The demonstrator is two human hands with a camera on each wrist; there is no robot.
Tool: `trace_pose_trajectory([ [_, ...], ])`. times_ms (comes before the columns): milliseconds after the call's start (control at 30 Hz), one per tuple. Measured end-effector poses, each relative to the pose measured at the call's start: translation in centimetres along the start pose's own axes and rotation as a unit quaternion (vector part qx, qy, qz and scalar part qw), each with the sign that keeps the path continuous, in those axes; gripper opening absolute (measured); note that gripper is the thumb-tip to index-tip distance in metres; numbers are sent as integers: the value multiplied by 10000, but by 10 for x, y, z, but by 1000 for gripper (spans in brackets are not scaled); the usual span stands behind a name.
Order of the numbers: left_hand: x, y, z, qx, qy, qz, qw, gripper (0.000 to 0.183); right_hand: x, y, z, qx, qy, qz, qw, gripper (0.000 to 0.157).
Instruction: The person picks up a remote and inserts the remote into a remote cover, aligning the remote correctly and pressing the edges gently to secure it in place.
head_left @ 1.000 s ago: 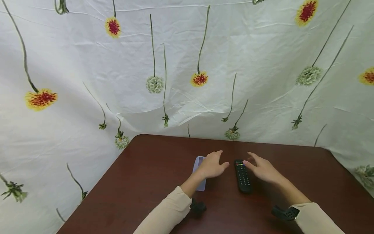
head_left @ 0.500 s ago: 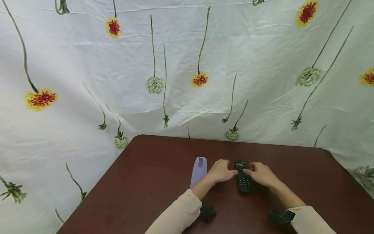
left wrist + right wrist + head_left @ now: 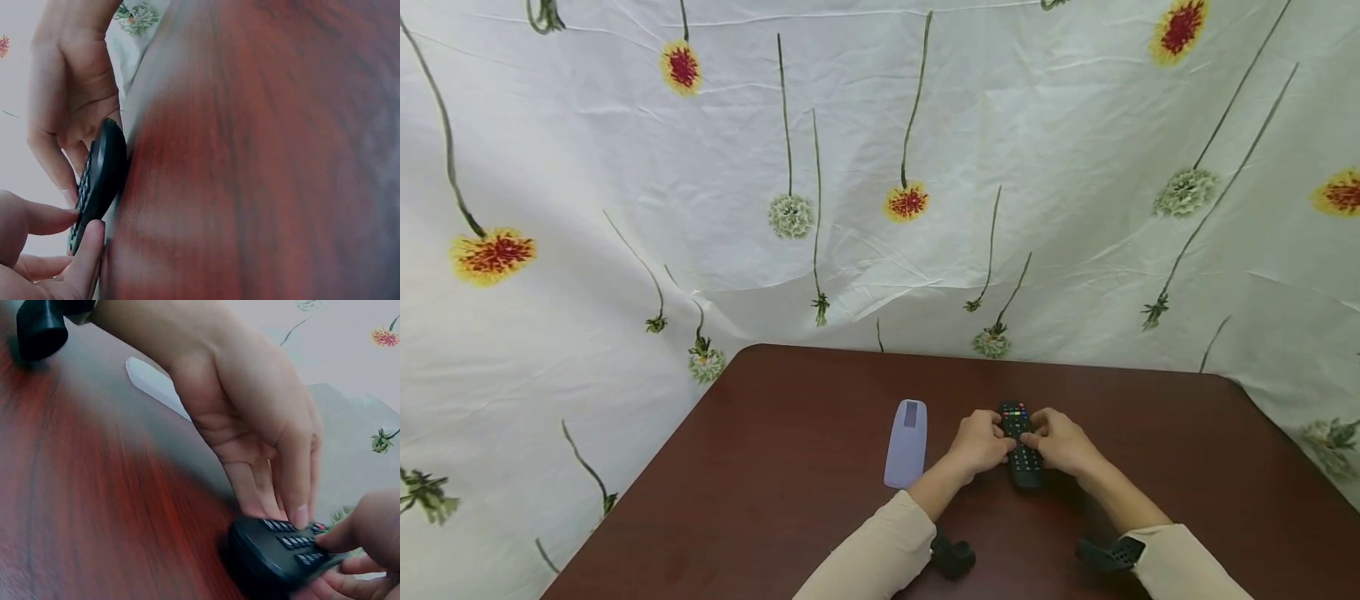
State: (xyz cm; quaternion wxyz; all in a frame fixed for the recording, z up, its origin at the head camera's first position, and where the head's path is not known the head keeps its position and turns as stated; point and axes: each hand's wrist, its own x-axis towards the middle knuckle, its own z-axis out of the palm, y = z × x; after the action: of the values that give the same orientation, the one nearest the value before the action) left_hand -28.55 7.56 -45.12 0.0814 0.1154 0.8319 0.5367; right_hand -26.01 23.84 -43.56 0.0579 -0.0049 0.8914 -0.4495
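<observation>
A black remote control (image 3: 1026, 471) with rows of buttons lies face up near the middle of the brown table. My left hand (image 3: 980, 442) grips its left edge, thumb on the buttons and fingers curled at the side. From the right side, my right hand (image 3: 1063, 442) pinches the same remote, its thumb on the button face. In the left wrist view the remote (image 3: 103, 172) appears edge-on, close over the wood, between both hands. The right wrist view shows its rounded near end (image 3: 269, 553), with the fingers' undersides partly hidden.
Left of the hands lies a lavender, long, rounded case-like piece (image 3: 905, 454) with a darker rectangle near its far end. The brown table (image 3: 775, 500) ends at the back against a white cloth (image 3: 850, 250) printed with flowers. Black wrist devices (image 3: 1108, 554) sit below both cuffs.
Both hands have come down and in to the remote and now hold it from either side. The left hand moved right, uncovering the lavender piece.
</observation>
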Motion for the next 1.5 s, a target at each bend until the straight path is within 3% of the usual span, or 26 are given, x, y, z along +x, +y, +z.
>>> trace_pose_trajectory([
  [167, 0, 0, -2, -883, -7, -194, 9959, 43, -1, 0, 3, 1095, -9, 156, 9939, 48],
  [300, 0, 0, -7, -1347, -27, -367, 9902, 41, 0, -3, 4, 1599, -105, 263, 9867, 53],
  [600, 2, 9, -24, -1295, -24, -175, 9914, 40, 1, -18, 0, 1888, -85, 170, 9818, 55],
  [833, 0, 21, -41, -1165, -36, 146, 9931, 42, 1, -35, -2, 2276, -29, 5, 9738, 54],
  [1067, -5, 31, -60, -1152, -37, 484, 9922, 44, 3, -50, -4, 2346, 32, -189, 9719, 51],
  [1267, -11, 38, -74, -1368, -69, 683, 9882, 45, -1, -65, -5, 2487, 72, -380, 9678, 50],
  [1500, -18, 43, -91, -1953, -94, 845, 9771, 47, -7, -85, -6, 2714, 80, -642, 9603, 49],
])
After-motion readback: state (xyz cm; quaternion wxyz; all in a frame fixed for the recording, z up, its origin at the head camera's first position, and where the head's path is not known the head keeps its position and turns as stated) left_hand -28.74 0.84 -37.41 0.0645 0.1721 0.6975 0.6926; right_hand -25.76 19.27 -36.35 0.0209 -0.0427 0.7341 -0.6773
